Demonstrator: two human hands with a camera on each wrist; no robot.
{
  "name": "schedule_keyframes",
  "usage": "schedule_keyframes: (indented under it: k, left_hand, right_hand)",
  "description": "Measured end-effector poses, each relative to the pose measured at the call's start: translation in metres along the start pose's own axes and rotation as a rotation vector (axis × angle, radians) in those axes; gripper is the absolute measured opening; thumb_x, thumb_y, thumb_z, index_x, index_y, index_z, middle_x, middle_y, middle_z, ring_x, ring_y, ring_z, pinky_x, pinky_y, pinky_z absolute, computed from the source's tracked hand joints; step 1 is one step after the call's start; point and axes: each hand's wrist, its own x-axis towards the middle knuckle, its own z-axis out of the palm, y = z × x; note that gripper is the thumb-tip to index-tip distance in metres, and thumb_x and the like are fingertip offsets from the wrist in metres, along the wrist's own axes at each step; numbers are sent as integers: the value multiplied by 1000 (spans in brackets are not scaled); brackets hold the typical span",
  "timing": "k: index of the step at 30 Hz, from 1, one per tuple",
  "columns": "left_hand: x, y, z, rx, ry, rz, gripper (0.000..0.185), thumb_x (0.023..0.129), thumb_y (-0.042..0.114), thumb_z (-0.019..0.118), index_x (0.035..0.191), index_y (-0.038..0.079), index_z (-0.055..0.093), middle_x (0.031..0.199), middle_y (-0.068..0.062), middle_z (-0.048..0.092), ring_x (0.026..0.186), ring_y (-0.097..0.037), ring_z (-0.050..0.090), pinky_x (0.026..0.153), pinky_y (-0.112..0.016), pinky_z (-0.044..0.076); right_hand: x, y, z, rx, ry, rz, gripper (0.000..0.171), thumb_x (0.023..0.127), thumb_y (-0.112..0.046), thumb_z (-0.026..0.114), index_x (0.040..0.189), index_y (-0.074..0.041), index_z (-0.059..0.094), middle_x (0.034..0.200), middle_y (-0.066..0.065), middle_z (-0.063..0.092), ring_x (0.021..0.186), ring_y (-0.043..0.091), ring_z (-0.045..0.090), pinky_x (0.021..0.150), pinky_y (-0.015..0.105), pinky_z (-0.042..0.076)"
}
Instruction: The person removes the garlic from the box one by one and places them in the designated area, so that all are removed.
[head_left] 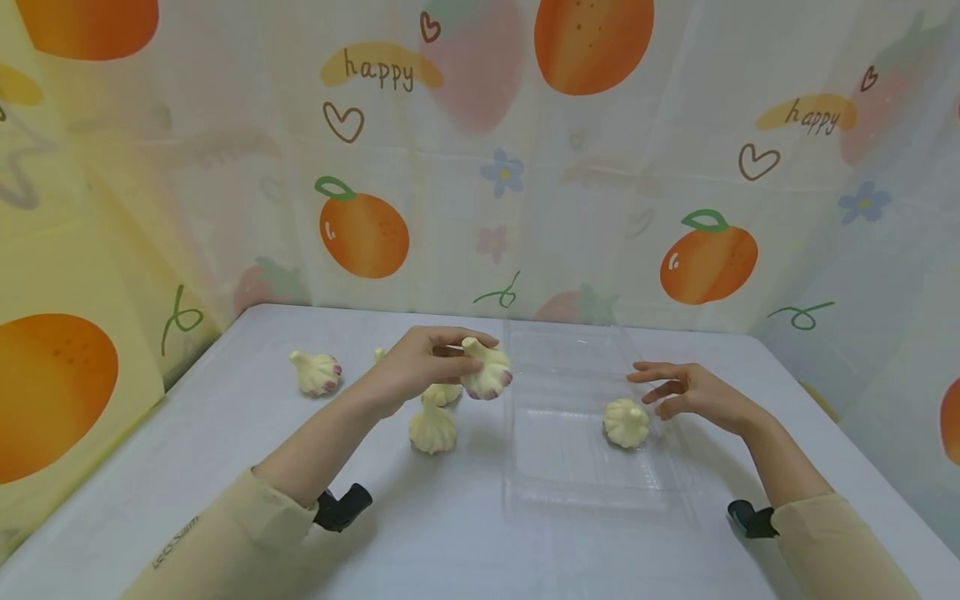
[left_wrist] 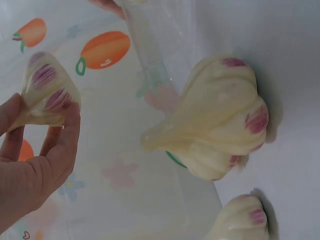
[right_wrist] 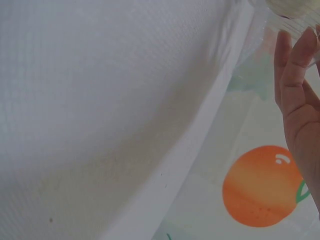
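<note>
The left hand (head_left: pixel 420 362) pinches a garlic bulb (head_left: pixel 487 372) between thumb and fingertips, lifted off the table (head_left: pixel 225 450). The bulb hangs just outside the left rim of the clear tray (head_left: pixel 570 487), which lies at about 3 o'clock from the grip. In the head view its stem end points up and back toward 11 o'clock under the fingers, with the purple-streaked base low and toward the tray. The left wrist view shows the same pinch: fingertips (left_wrist: pixel 67 117) wrapped round the narrow end of the held bulb (left_wrist: pixel 47 92).

The right hand (head_left: pixel 693 392) is spread and relaxed, holding nothing, fingers hovering just at 3 o'clock of a second bulb (head_left: pixel 627 422) that sits inside the tray near its right side (whether a fingertip touches it I cannot tell). The left hand is clearly the nearer one to the held bulb's way in.

The tray floor from its left rim to the middle is open. Three more bulbs lie on the table: one (head_left: pixel 432 429) at 6 o'clock below the left hand, one (head_left: pixel 442 393) partly hidden under it, and one (head_left: pixel 317 372) well apart at 9 o'clock. The table's back edge meets a fruit-print curtain (head_left: pixel 525 167).
</note>
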Motion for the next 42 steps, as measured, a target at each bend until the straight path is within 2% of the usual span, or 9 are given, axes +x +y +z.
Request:
schedule_keyframes:
  k: [8,15,22,24,27,34,36,40,42]
  left_hand:
    - [-8,1,-18,42,-35,-21,30,86,26,66,116,25,64,108,-3,67,90,-18,66,81,-32,55]
    - [-16,-7,-38,92,-37,-24,32,86,30,65,118,26,63,108,-1,67,91,-18,66,84,-32,52]
    - [-23,-15,-52,89,-40,-40,34,87,29,64,121,25,61,105,-4,68,87,-18,66,89,-35,52]
    - [-24,-18,-56,96,-44,-43,34,87,30,64,121,24,61,106,-3,68,89,-17,67,92,-35,51]
    - [-27,-21,-61,98,-51,-50,36,87,31,64,122,24,60,103,-3,68,89,-17,66,89,-34,52]
    - [-32,-27,-74,119,-60,-80,38,87,31,63,124,22,59,114,0,66,97,-14,65,93,-37,50]
    - [-33,-28,-78,116,-69,-95,38,88,30,63,125,21,59,112,-1,66,96,-13,64,94,-37,50]
    - [-35,-31,-85,107,-84,-117,40,87,27,64,126,18,58,106,-1,68,89,-11,64,88,-30,51]
    - [-36,-31,-89,106,-87,-133,41,86,28,65,125,18,58,103,0,68,88,-13,65,67,-21,50]
  right_hand:
    - [0,0,0,2,3,-4,49,83,-7,59,132,-2,51,151,21,27,110,31,61,80,25,53]
    - [1,0,-1,8,-1,-5,50,83,-7,60,132,-1,51,151,22,27,110,32,61,79,25,53]
    - [2,1,-1,19,-6,-4,50,83,-6,60,132,-1,50,152,22,26,111,34,60,80,25,53]
    - [1,1,-1,21,-7,-2,50,83,-6,60,132,-1,50,152,22,26,112,36,59,80,25,53]
    - [1,0,0,14,-4,4,50,83,-7,60,132,-2,50,152,22,25,112,37,59,79,25,53]
    - [1,-1,0,4,-2,2,50,83,-7,59,132,-2,50,152,22,26,112,37,59,79,25,53]
    - [1,0,0,3,-2,1,50,83,-7,59,132,-2,50,152,22,26,112,37,59,79,25,54]
    - [1,1,0,5,-3,1,50,83,-6,59,132,-2,50,152,22,26,111,36,59,79,25,54]
    - [1,1,0,5,-2,1,50,83,-6,59,132,-1,50,152,22,26,111,35,60,79,25,54]
